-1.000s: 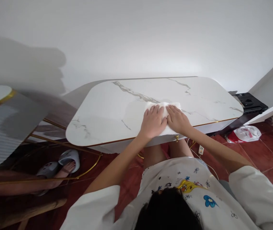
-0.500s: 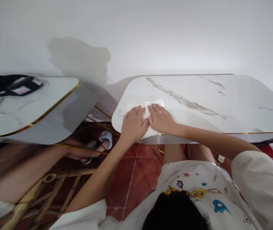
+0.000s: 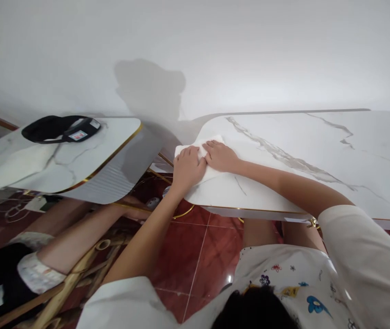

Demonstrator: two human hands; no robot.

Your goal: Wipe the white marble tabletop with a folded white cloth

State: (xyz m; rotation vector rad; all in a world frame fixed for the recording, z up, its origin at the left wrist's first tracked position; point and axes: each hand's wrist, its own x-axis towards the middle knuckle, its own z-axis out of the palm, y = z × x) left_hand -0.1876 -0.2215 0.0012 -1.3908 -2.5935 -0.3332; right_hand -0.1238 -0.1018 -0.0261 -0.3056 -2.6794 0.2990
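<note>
The white cloth (image 3: 211,174) lies at frame centre, under my left hand (image 3: 189,168) and right hand (image 3: 221,156), both palm-down with fingers lightly spread, on the rounded left end of the marble-patterned surface (image 3: 304,137). The work looks unfinished; how much toward frame right is already covered, I cannot tell

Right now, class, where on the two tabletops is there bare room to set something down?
Bare: the right tabletop, between the right forearm and the wall.
Crowded: its left end, under the white cloth, left hand and right hand; the left tabletop, bearing a black band and a pale sheet.
</note>
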